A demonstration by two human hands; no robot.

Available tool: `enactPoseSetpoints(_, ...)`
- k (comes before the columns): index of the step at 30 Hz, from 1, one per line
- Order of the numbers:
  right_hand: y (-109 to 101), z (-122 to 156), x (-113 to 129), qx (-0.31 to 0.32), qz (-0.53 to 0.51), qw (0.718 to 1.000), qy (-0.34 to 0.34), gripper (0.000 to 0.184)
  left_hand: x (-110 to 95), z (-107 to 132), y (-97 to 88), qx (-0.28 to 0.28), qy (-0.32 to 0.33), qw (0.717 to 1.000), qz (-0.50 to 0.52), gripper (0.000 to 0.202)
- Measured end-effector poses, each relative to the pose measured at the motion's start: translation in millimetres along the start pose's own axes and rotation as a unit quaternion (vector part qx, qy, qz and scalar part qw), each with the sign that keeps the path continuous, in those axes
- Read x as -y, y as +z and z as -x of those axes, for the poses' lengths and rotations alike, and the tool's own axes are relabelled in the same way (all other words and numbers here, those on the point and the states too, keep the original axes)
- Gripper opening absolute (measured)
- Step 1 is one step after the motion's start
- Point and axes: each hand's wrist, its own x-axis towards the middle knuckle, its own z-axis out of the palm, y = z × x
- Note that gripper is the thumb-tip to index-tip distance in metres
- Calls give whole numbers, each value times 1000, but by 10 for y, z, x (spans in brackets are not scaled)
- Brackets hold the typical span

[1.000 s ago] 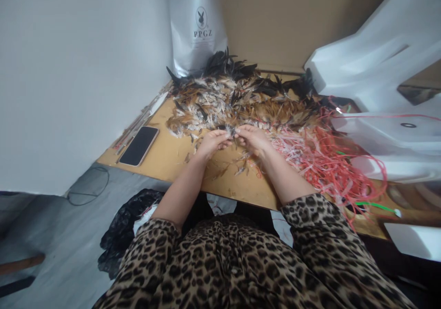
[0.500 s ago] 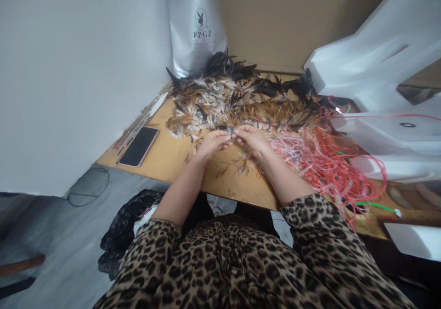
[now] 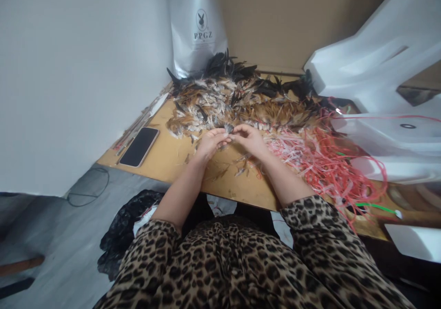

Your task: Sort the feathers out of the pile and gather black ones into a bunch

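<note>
My left hand point(image 3: 212, 142) is pinched shut on a small grey feather point(image 3: 228, 128), whose dark tip shows above the fingertips. My right hand point(image 3: 248, 139) meets it there, thumb and forefinger closed at the same feather's base. Just beyond both hands spreads a pile of feathers point(image 3: 217, 100), brown and white in front with long black ones at the back. Loose feathers point(image 3: 241, 166) lie on the tan tabletop point(image 3: 186, 164) below my wrists. Whether other feathers are tucked inside my fingers is hidden.
A phone point(image 3: 139, 147) lies on the table at the left. To the right is a tangle of pink and red plastic strips point(image 3: 330, 162). A silver bag point(image 3: 198, 33) stands behind the feathers, and white plastic sheeting point(image 3: 372, 61) rises at the right. A black bag point(image 3: 127, 226) sits on the floor.
My right fingers have shifted slightly and closed in against the left fingertips. The small feather now stands more plainly above the pinch. Everything else looks the same.
</note>
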Motion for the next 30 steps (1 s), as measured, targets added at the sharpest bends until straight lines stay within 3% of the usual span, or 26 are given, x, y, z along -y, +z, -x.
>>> enactPoseSetpoints(4,19,-7,40,-37,20,999,-13,17,11,6,7,25,1,999,-32,23)
enactPoseSetpoints(8,-53,-24,99,-46,-54,994,78,22,24,-7,-12,14,-2,999,-44,24)
enactPoseSetpoints(16,-145,-31,89,29,-250,946,206,31,24,-15,-30,-1,-18,999,-49,21)
enactPoseSetpoints(24,-78,-41,86,-37,-119,980,154,30,33,-3,-21,46,-28,997,-64,23)
enactPoseSetpoints(30,-8,-21,119,-69,-87,986,126,26,61,-7,-30,57,-26,996,-62,23)
